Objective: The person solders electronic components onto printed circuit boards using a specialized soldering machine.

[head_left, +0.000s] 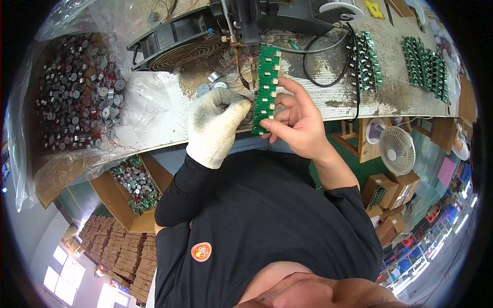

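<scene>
A long green circuit board strip (267,77) with white connectors along one edge stands nearly lengthwise before me. My bare right hand (299,120) grips its near end, thumb on the face and fingers along the right edge. On its left side, my left hand (211,126), in a greyish white glove, is closed in a pinch against the edge; what the fingertips hold is hidden. The upper part of the strip lies beside the tip of a mounted soldering tool (251,43) with a thin copper-coloured tube (237,61). Small round metal motors (219,85) lie just beyond the glove.
A plastic-lined box of wired motors (77,92) fills the left. A black fan (179,46) stands behind, and a white spool (341,10) at the back. Black cable (328,84) loops right, before stacked circuit boards (367,61). A carton (115,203) sits below the table edge.
</scene>
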Motion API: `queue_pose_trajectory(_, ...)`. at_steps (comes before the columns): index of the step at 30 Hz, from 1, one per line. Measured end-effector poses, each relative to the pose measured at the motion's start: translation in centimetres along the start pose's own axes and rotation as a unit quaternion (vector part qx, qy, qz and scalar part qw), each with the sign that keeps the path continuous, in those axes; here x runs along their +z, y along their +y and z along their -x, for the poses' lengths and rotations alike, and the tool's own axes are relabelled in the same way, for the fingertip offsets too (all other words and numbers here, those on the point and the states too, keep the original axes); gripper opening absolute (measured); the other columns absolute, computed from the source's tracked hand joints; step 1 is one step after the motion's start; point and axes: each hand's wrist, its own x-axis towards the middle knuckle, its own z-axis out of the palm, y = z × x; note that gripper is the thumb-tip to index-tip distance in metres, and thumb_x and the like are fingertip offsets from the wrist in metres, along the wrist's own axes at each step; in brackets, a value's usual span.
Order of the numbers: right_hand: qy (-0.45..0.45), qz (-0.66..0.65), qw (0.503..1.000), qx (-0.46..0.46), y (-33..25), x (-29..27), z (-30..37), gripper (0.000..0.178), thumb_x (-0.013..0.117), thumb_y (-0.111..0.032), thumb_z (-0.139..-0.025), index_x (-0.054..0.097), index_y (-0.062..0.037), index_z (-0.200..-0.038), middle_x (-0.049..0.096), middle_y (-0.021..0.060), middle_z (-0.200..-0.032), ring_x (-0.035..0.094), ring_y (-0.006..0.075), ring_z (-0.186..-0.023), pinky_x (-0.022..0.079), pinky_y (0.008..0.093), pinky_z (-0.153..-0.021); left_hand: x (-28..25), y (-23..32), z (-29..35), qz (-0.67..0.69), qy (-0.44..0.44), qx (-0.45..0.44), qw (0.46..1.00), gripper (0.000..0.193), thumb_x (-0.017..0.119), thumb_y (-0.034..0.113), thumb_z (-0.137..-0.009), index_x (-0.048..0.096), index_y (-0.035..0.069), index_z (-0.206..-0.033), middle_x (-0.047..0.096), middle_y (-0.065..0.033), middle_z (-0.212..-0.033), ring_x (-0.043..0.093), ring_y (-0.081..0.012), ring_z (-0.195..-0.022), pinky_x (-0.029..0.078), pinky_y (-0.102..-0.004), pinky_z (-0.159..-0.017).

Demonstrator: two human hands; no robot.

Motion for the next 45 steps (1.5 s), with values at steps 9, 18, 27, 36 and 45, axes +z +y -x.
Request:
queue_pose_trajectory(9,0.007,0.008,1.0,0.0,0.7,-0.2,0.2,0.067,0.064,0.006,-0.081,0.029,-0.0045,-0.137,0.059,0.0124,-0.102,0.065,0.0149,-0.068,0.052,0.0224,-0.053,-0.1,-1.1,-0.2,-0.018,-0.005,-0.004,1.0,0.015,0.063,0.009,-0.084,0.064,-0.004,-0.089,0.063,-0.0039,-0.075,0.056,-0.0085,-0.066,0.046,-0.0233,-0.059)
queue_pose_trajectory(18,0.005,0.005,1.0,-0.002,0.4,-0.2,0.0,0.072,0.061,0.012,-0.079,0.024,-0.0027,-0.139,0.058,0.0181,-0.105,0.064,0.0164,-0.065,0.054,0.0256,-0.053,0.2,-0.3,-0.2,-0.013,-0.001,-0.013,1.0,0.013,0.063,0.009,-0.083,0.064,-0.003,-0.087,0.063,-0.0045,-0.075,0.057,-0.0087,-0.066,0.046,-0.0233,-0.06)
queue_pose_trajectory(27,0.009,0.006,1.0,-0.006,0.8,-0.1,0.2,0.066,0.063,0.007,-0.081,0.028,-0.0037,-0.137,0.058,0.0133,-0.102,0.065,0.0155,-0.068,0.052,0.0223,-0.052,0.0,-0.9,-0.2,-0.003,0.009,-0.013,1.0,0.014,0.063,0.01,-0.083,0.064,-0.004,-0.085,0.063,-0.0047,-0.073,0.058,-0.0094,-0.065,0.047,-0.0239,-0.058)
queue_pose_trajectory(36,0.012,0.006,1.0,0.002,0.5,-0.1,0.4,0.066,0.064,0.006,-0.081,0.03,-0.0039,-0.136,0.059,0.0134,-0.102,0.065,0.0152,-0.067,0.052,0.0224,-0.052,0.2,-1.1,-0.1,0.009,-0.001,0.0,1.0,0.014,0.063,0.009,-0.083,0.065,-0.004,-0.087,0.064,-0.0053,-0.076,0.06,-0.01,-0.068,0.048,-0.0239,-0.061)
queue_pose_trajectory(45,0.008,-0.002,1.0,0.006,0.6,0.0,0.6,0.067,0.064,0.007,-0.081,0.028,-0.004,-0.137,0.059,0.0139,-0.103,0.065,0.0156,-0.068,0.053,0.0228,-0.052,0.3,-0.7,-0.2,0.029,0.002,-0.019,0.999,0.016,0.065,0.013,-0.085,0.064,-0.003,-0.086,0.063,-0.0041,-0.074,0.058,-0.0083,-0.067,0.046,-0.0236,-0.058)
